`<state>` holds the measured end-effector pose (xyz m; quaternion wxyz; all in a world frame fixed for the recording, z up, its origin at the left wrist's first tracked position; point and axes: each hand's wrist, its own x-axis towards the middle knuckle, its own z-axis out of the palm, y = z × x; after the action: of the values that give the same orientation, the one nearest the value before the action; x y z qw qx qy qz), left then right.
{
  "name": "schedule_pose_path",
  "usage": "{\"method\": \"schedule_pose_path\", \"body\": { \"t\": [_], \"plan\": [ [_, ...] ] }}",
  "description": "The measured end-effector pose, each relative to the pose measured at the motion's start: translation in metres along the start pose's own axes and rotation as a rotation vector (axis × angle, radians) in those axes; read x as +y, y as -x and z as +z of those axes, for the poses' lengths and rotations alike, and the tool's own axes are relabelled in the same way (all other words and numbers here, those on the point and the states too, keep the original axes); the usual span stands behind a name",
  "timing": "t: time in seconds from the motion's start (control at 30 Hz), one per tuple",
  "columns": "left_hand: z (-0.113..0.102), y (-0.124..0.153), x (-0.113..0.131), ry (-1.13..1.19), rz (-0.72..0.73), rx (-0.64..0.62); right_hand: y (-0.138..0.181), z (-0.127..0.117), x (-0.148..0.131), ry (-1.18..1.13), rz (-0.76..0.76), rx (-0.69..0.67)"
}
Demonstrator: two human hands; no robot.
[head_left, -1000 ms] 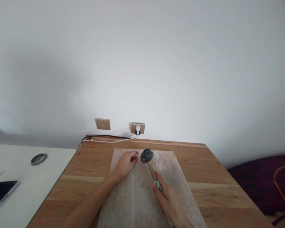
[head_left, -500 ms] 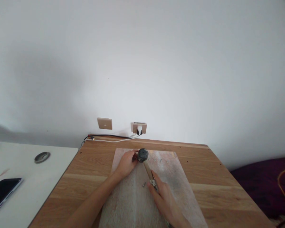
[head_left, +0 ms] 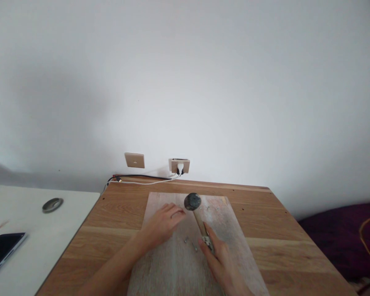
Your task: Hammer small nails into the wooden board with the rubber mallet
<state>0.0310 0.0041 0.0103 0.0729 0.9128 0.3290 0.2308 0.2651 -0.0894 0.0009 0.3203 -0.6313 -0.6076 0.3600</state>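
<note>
My right hand [head_left: 222, 261] is wrapped round the wooden handle of a hammer [head_left: 195, 207], whose dark round head hangs just above a pale, worn board [head_left: 231, 230] on the wooden table [head_left: 117, 213]. Left of the hammer head, my left hand [head_left: 163, 224] rests on the board with its fingers curled and pinched; what they hold is too small to make out. A few small nails [head_left: 189, 242] lie loose on the board between my hands.
A white table [head_left: 33, 234] stands to the left with a dark phone [head_left: 1, 253] and a grey round object [head_left: 52, 204]. Cables [head_left: 142, 180] run along the back edge to a wall socket [head_left: 179, 166]. A purple fabric surface [head_left: 336, 234] lies at right.
The hammer head came down beside my left fingers half a second ago and has risen and moved right again. My left hand has drawn back toward me on the board.
</note>
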Motion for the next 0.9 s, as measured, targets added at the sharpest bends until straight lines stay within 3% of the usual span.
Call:
{"method": "schedule_pose_path", "body": {
  "t": [0.1, 0.17, 0.43, 0.53, 0.73, 0.8, 0.9],
  "plan": [
    [-0.006, 0.010, 0.023, -0.151, 0.339, -0.128, 0.000, -0.007, 0.004, -0.004, 0.015, 0.039],
    [-0.003, 0.013, 0.032, -0.214, 0.449, -0.162, 0.000, -0.010, 0.006, -0.011, 0.032, 0.060],
    [0.007, 0.011, 0.029, -0.316, 0.449, -0.164, 0.007, -0.010, 0.008, -0.007, 0.054, 0.071],
    [0.006, 0.009, 0.016, -0.213, 0.320, -0.130, 0.012, -0.010, 0.004, -0.005, 0.076, 0.089],
    [0.016, 0.000, -0.032, 0.100, -0.333, 0.106, 0.010, -0.004, -0.001, -0.025, 0.042, 0.073],
    [0.020, -0.003, -0.040, 0.140, -0.418, 0.127, 0.007, 0.001, 0.000, -0.025, 0.031, 0.067],
    [0.023, -0.005, -0.042, 0.161, -0.434, 0.123, 0.006, 0.006, 0.001, -0.030, 0.007, 0.059]
  ]
}}
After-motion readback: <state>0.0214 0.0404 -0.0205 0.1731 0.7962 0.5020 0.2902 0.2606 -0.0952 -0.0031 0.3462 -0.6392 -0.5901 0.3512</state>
